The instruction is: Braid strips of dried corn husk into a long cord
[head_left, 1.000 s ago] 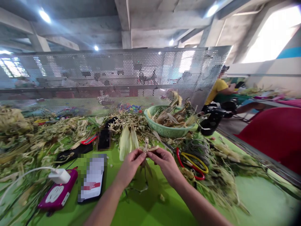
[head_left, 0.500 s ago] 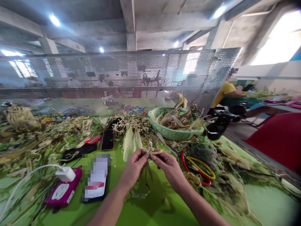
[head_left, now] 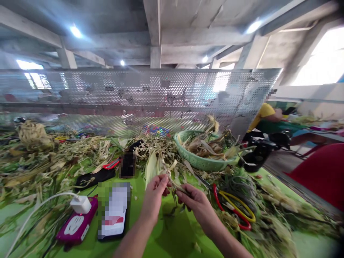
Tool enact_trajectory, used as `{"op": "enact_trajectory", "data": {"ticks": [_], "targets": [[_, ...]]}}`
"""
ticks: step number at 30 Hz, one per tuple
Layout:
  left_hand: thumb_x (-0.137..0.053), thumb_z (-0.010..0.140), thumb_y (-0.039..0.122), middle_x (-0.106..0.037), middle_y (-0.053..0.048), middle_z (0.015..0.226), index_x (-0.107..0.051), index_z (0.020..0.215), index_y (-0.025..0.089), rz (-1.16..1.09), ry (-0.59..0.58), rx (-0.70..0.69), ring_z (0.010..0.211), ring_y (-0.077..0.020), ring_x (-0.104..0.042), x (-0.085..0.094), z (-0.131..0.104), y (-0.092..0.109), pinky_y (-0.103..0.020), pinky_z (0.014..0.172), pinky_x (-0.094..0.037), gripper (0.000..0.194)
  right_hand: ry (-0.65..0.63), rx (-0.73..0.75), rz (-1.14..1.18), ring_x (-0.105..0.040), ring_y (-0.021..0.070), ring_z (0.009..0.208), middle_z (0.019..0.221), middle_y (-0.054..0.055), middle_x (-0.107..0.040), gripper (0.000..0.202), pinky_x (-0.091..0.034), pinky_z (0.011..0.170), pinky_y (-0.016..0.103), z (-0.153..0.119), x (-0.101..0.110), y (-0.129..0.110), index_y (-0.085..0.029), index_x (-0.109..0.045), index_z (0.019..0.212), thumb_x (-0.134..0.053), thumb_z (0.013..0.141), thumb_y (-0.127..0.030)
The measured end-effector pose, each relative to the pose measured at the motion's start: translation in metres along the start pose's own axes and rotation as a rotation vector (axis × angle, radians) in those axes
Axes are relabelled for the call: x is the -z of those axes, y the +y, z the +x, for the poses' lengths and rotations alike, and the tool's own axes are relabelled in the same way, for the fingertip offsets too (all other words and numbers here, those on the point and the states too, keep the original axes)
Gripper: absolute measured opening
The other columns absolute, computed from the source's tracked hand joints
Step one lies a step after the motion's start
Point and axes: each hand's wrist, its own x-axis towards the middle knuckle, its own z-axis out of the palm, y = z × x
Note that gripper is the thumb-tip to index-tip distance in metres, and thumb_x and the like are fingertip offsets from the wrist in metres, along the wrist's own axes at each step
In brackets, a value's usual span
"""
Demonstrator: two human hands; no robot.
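Observation:
Between my hands is a small knotted piece of dried corn husk, with pale ends poking up and thin strips hanging below. My left hand is closed, pinching the knot between thumb and fingers. Slightly lower, my right hand grips a husk strip that runs over from the knot. The fingertips partly hide the knot. Just behind my left hand lies a pale green corn husk on the green tabletop. Scissors with red and yellow handles lie right of my right hand.
A green basket of husks stands behind. On the left are a phone, a magenta power strip with a white charger, and a red cutter. A perforated metal screen closes the back. Someone's yellow sleeve shows at right.
The view has shifted, so everything sits lower and further right. My hands have moved apart a little, the right one lower and now along a strip. The knotted husk has turned.

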Motion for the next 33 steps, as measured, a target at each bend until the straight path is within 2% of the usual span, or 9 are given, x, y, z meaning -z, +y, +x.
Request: {"op": "enact_trajectory", "data": {"ticks": [7,10,13,16,18,21,24,28,33], "targets": [[-0.061,0.072,0.055,-0.055,0.000,0.068,-0.060,0.083,0.016,0.041,0.109,-0.008,0.061,-0.0122,-0.049,0.001,0.001,-0.005,-0.022,0.056,-0.036,0.040,0.119,0.010,-0.114,-0.039,0.0095,0.048,0.057,-0.003,-0.048,0.035,-0.029,0.044,0.021,0.022,0.016,-0.011,-0.017,-0.056,0.067,-0.063,0.074,-0.050],[-0.061,0.073,0.053,-0.056,0.000,0.069,-0.059,0.085,0.016,0.030,0.113,0.018,0.060,-0.0116,-0.049,0.001,0.002,-0.006,-0.022,0.055,-0.036,0.038,0.137,0.125,-0.397,-0.041,0.0098,0.046,0.054,-0.003,-0.048,0.033,-0.032,0.044,0.022,0.054,0.015,-0.033,-0.016,-0.055,0.068,-0.053,0.081,-0.047],[-0.059,0.075,0.050,-0.057,-0.001,0.070,-0.059,0.086,0.016,0.018,0.083,0.045,0.058,-0.0102,-0.047,0.002,0.003,-0.008,-0.022,0.055,-0.035,0.036,0.214,0.165,-0.542,-0.044,0.0113,0.046,0.055,-0.001,-0.053,0.028,-0.035,0.047,0.023,0.101,0.016,-0.063,-0.015,-0.062,0.076,-0.051,0.082,-0.040],[-0.060,0.074,0.050,-0.057,-0.001,0.070,-0.059,0.086,0.015,-0.017,0.103,0.067,0.056,-0.0093,-0.045,0.003,0.004,-0.008,-0.022,0.053,-0.034,0.037,0.306,0.234,-0.689,-0.057,0.0150,0.068,0.087,0.004,-0.066,0.032,-0.041,0.063,0.025,0.136,0.025,-0.091,-0.017,-0.061,0.107,-0.056,0.079,-0.032],[-0.061,0.073,0.050,-0.056,-0.001,0.070,-0.059,0.087,0.015,-0.046,0.116,0.067,0.056,-0.0092,-0.046,0.005,0.004,-0.005,-0.021,0.053,-0.034,0.038,0.340,0.252,-0.797,-0.059,0.0166,0.083,0.108,0.006,-0.064,0.037,-0.041,0.071,0.025,0.141,0.036,-0.099,-0.021,-0.057,0.118,-0.053,0.082,-0.031],[-0.062,0.074,0.047,-0.057,0.000,0.070,-0.060,0.088,0.016,-0.069,0.096,0.071,0.058,-0.0093,-0.047,0.005,0.002,0.000,-0.021,0.055,-0.035,0.035,0.264,0.181,-0.976,-0.061,0.0178,0.078,0.091,0.003,-0.069,0.025,-0.040,0.066,0.024,0.120,0.051,-0.087,-0.023,-0.068,0.098,-0.052,0.083,-0.034],[-0.061,0.075,0.044,-0.058,0.000,0.070,-0.061,0.089,0.016,-0.080,0.052,0.093,0.059,-0.0094,-0.048,0.002,-0.004,0.003,-0.021,0.055,-0.036,0.031,0.181,0.052,-1.154,-0.063,0.0193,0.072,0.076,0.002,-0.071,0.014,-0.038,0.060,0.024,0.088,0.063,-0.054,-0.024,-0.072,0.079,-0.058,0.078,-0.027],[-0.061,0.076,0.043,-0.057,0.001,0.070,-0.062,0.088,0.016,-0.089,0.019,0.112,0.059,-0.0090,-0.047,-0.002,-0.010,0.004,-0.020,0.056,-0.036,0.029,0.178,-0.068,-1.330,-0.065,0.0228,0.077,0.084,0.009,-0.072,0.019,-0.039,0.063,0.027,0.066,0.068,-0.011,-0.020,-0.069,0.091,-0.052,0.084,-0.022],[-0.061,0.075,0.041,-0.056,0.001,0.069,-0.062,0.087,0.017,-0.069,0.021,0.121,0.060,-0.0091,-0.047,-0.001,-0.010,0.004,-0.020,0.056,-0.036,0.027,0.183,-0.083,-1.428,-0.064,0.0234,0.086,0.099,0.013,-0.068,0.026,-0.039,0.068,0.028,0.070,0.065,0.010,-0.018,-0.059,0.109,-0.044,0.088,-0.017]]}}
